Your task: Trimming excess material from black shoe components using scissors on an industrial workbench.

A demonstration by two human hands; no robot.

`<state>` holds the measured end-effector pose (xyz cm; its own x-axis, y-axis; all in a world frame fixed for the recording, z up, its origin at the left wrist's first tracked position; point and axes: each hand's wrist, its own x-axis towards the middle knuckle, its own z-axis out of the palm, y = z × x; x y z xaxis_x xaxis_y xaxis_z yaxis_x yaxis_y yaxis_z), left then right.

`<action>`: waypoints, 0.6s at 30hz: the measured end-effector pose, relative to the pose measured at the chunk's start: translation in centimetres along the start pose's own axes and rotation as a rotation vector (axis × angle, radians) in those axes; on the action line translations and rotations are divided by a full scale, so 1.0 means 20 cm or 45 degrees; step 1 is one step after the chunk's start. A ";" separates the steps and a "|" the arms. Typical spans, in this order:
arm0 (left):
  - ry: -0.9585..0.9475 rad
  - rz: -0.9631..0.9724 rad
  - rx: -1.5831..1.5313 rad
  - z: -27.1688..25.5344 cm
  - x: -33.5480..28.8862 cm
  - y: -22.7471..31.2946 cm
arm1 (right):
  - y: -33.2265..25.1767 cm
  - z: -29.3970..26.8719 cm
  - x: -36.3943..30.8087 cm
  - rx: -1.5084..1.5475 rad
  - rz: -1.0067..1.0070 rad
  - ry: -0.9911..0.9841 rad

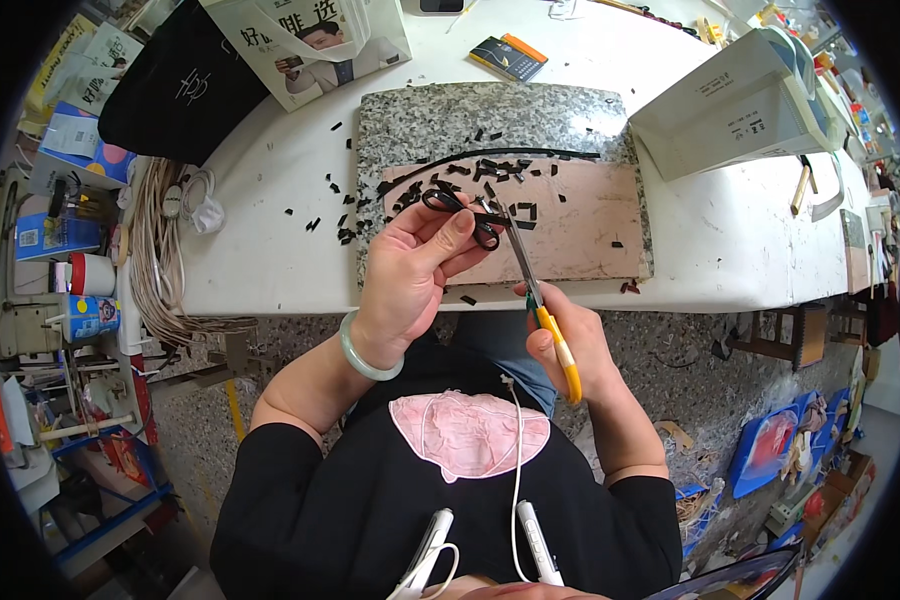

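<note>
My left hand (407, 262) is closed in a pinch on a thin black strip (486, 238) bent into loops, and its end reaches toward the scissor blades. In my right hand (585, 338) is a pair of scissors (567, 368) with yellow-orange handles, the blades pointing up and away beside the strip. Both hands are over the near edge of a speckled stone slab (490, 112), which has a worn pinkish sheet (595, 215) on it. Many short black cut pieces (505, 168) lie scattered there, with a long curved black strip (550, 153) behind them.
Paper bags stand on the white table (270, 265): one printed bag (375, 50) at back left, one pale bag (715, 105) at right. A black bag (185, 90) and a bundle of cords (155, 250) are at left. A flat dark packet (508, 58) lies behind the slab.
</note>
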<state>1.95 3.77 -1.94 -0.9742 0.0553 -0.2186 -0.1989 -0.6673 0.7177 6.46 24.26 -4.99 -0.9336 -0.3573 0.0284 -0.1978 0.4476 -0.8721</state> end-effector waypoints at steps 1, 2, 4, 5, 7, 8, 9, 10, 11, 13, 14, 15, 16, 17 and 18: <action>-0.003 0.011 0.008 0.00 0.00 0.00 | 0.01 0.00 0.00 -0.001 -0.009 0.005; -0.007 0.021 0.016 0.01 0.00 0.00 | 0.01 0.00 0.00 -0.003 -0.017 0.010; -0.014 0.039 0.031 0.02 -0.01 0.00 | 0.02 0.00 0.00 -0.005 -0.033 0.021; -0.013 0.039 0.031 0.02 -0.01 0.00 | 0.02 0.00 0.01 -0.005 -0.032 0.020; -0.014 0.047 0.042 0.02 0.00 0.00 | 0.00 -0.01 0.01 -0.003 -0.005 -0.010; -0.014 0.051 0.047 0.02 0.00 0.00 | 0.00 -0.02 0.01 -0.002 0.009 -0.024; -0.015 0.056 0.051 0.02 0.00 0.00 | 0.00 -0.02 0.02 -0.002 0.022 -0.040; -0.014 0.054 0.050 0.01 0.00 0.00 | 0.00 -0.03 0.02 -0.003 0.024 -0.040; -0.028 0.011 0.099 0.00 0.02 0.02 | 0.01 -0.05 0.02 -0.012 0.042 -0.026; -0.056 -0.060 0.193 -0.03 0.06 0.06 | 0.03 -0.10 0.04 -0.038 0.065 0.000; -0.070 -0.093 0.239 -0.05 0.07 0.09 | 0.04 -0.12 0.06 -0.052 0.075 0.013; -0.061 -0.084 0.235 -0.07 0.09 0.12 | 0.03 -0.17 0.09 -0.305 0.081 0.073; -0.127 -0.172 0.372 -0.09 0.12 0.17 | 0.02 -0.22 0.14 -0.559 0.084 0.136; -0.200 -0.265 0.507 -0.11 0.14 0.21 | 0.05 -0.25 0.19 -0.563 0.079 0.130; -0.277 -0.358 0.643 -0.12 0.16 0.26 | 0.08 -0.28 0.23 -0.881 -0.019 0.187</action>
<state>-2.04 -1.24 -0.47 -0.8660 0.3635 -0.3433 -0.4251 -0.1738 0.8883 0.10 27.97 -3.57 -0.9504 -0.2748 0.1459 -0.3098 0.8793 -0.3616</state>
